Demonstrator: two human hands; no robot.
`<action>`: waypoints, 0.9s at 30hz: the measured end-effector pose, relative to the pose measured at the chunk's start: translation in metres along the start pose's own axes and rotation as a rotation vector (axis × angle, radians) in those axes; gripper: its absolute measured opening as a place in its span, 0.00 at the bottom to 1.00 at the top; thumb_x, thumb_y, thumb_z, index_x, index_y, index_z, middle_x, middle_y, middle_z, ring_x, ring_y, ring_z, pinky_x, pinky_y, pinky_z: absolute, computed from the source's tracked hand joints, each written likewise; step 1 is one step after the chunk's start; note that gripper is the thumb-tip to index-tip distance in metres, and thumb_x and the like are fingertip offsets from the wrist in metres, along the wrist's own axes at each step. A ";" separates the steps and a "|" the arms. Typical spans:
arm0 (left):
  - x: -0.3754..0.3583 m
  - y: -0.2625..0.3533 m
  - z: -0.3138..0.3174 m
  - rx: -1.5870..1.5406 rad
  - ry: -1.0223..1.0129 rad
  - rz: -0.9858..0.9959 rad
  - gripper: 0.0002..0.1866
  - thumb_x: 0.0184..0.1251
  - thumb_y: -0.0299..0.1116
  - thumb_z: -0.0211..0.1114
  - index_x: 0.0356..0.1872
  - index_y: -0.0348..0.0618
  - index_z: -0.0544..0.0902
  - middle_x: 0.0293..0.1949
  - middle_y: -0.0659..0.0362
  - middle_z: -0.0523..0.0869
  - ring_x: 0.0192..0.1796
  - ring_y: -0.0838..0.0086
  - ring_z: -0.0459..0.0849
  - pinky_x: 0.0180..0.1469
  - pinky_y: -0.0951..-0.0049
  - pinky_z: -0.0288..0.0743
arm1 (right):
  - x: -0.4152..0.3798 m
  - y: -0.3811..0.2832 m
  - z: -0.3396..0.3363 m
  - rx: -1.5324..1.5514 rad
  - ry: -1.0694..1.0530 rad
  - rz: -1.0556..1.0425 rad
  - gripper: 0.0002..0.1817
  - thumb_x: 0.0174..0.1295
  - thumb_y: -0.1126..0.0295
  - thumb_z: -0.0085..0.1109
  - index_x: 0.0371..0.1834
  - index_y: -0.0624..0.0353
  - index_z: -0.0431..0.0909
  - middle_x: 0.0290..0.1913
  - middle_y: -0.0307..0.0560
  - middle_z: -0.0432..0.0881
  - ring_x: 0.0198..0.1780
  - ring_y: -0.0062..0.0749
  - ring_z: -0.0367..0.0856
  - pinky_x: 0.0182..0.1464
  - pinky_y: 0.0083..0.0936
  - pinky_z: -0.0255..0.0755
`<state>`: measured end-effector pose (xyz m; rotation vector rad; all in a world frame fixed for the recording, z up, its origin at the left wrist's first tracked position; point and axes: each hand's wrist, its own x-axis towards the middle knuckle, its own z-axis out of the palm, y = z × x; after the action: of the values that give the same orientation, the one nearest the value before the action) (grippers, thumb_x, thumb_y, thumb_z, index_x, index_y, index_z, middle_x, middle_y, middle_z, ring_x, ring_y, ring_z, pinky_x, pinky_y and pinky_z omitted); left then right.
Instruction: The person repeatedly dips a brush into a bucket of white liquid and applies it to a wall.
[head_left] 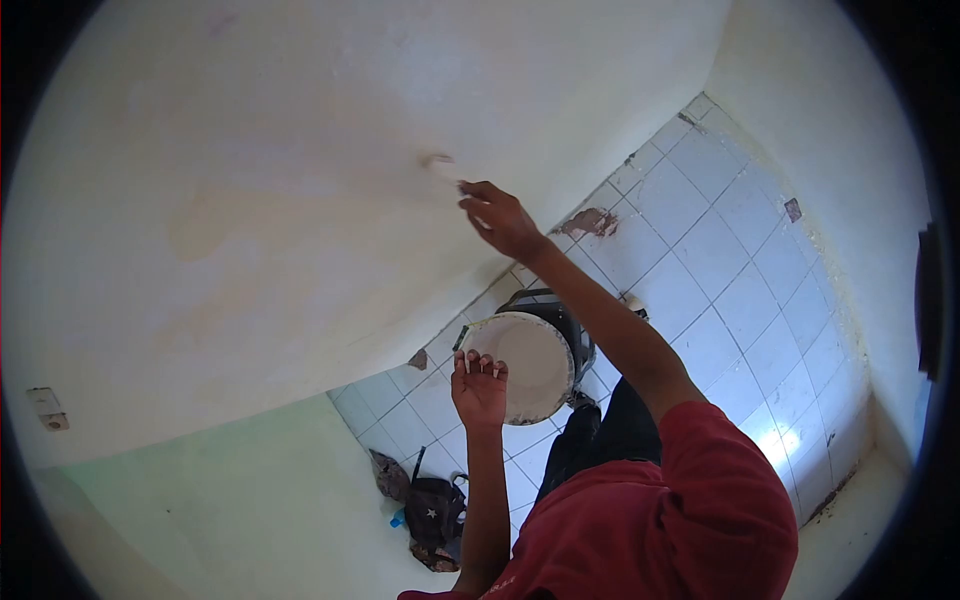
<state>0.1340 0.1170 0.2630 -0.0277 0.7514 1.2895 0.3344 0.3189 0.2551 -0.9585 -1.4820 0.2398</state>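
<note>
Wall [300, 130] judged part-finished, tan patches showing; blurred tool [440, 167] clamped in fingers of right hand [507, 224]; left hand [480, 398] empty, fingers slightly apart.

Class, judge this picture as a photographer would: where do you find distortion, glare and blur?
Head view: black rounded borders and the bowed base of the right-hand wall suggest a wide lens; bright glare on the tiled floor, lower right; the pale tool in the right hand is smeared, too blurred to identify.
</note>
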 end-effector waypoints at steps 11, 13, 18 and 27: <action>0.014 -0.020 0.018 -0.003 -0.001 0.012 0.08 0.70 0.33 0.56 0.47 0.51 0.77 0.39 0.67 0.79 0.42 0.74 0.78 0.49 0.64 0.70 | -0.055 0.030 0.029 0.040 -0.049 0.016 0.13 0.54 0.83 0.61 0.44 0.62 0.78 0.48 0.55 0.80 0.46 0.48 0.83 0.48 0.36 0.80; 0.010 -0.015 0.019 -0.015 -0.008 0.018 0.08 0.70 0.33 0.56 0.47 0.51 0.77 0.39 0.67 0.79 0.42 0.74 0.78 0.49 0.64 0.71 | -0.086 0.048 0.032 -0.040 -0.130 0.167 0.12 0.55 0.82 0.60 0.42 0.62 0.77 0.45 0.55 0.81 0.44 0.49 0.83 0.45 0.37 0.79; 0.000 -0.002 0.010 -0.054 -0.010 0.022 0.07 0.70 0.33 0.55 0.46 0.51 0.77 0.38 0.67 0.79 0.42 0.74 0.78 0.49 0.64 0.71 | -0.096 0.053 0.033 -0.183 -0.331 0.463 0.07 0.56 0.80 0.59 0.38 0.63 0.76 0.38 0.55 0.81 0.39 0.51 0.82 0.40 0.39 0.77; -0.026 0.025 0.005 -0.140 -0.042 0.105 0.07 0.71 0.34 0.54 0.46 0.51 0.77 0.38 0.66 0.79 0.41 0.74 0.78 0.48 0.64 0.72 | 0.130 -0.148 0.047 0.079 0.030 -0.310 0.12 0.52 0.80 0.66 0.41 0.62 0.81 0.44 0.53 0.85 0.45 0.46 0.84 0.46 0.35 0.80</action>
<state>0.1128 0.1047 0.2900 -0.0746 0.6327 1.4366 0.2496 0.3317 0.4382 -0.6555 -1.5578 0.0578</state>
